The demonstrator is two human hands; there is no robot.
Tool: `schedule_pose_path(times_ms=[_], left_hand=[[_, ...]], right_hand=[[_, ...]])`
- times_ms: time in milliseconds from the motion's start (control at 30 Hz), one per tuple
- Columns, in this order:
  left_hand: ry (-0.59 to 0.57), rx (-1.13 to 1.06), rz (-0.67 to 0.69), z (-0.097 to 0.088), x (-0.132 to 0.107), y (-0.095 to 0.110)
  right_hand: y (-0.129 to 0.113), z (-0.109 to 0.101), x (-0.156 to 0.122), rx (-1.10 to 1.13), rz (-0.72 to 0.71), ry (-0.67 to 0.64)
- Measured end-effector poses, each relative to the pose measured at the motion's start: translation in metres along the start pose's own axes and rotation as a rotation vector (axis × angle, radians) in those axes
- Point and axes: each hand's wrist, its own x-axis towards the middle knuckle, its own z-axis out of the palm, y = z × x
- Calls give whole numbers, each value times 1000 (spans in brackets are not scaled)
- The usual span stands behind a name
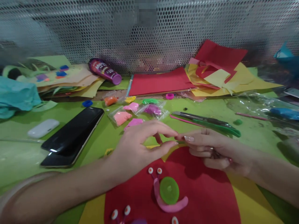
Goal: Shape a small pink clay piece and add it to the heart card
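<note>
My left hand (137, 146) reaches in from the left, its thumb and index finger curved into a pinch. Their tips meet the fingertips of my right hand (210, 147), whose thumb and index finger are pressed together. Anything held between the fingertips is too small or hidden to make out. Below lies a red paper heart (198, 189) on a yellow sheet (252, 199). On the heart is a clay snail with a pink body (161, 203), a green spiral shell (169, 190) and two round eyes. Parts of other eyed clay figures (121, 213) show at the bottom edge.
Bags of coloured clay (122, 117) lie beyond my hands, beside a green box cutter (210, 121). Two stacked phones (74, 132) and a white earphone case (43, 128) are at left. Coloured paper (158, 82) and a purple tube (105, 71) line the perforated metal back (149, 40).
</note>
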Motion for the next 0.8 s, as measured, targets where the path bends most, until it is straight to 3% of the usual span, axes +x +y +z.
schedule_pose_path(times_ms=[167,267,367,500,633,800], left_hand=[[57,111,-121,-12,0,-4],[20,185,-133,-20,-1,-7],[-98,266,-70,-24,-8,-10],[-208,350,98,-21,-18,-14],[-248,385,202,-17,-23,-17],[-234,411,208,-15,-26,-17]], right_hand=[[1,7,0,-175,-42,117],[-1,11,-3,-395,-111,233],[-6,3,-4,-732,-287,417],[-11,-23,3,-1279,-624,647],[-7,-40,12,-1676,-755,654],[-5,-37,14,-1941,-786,611]])
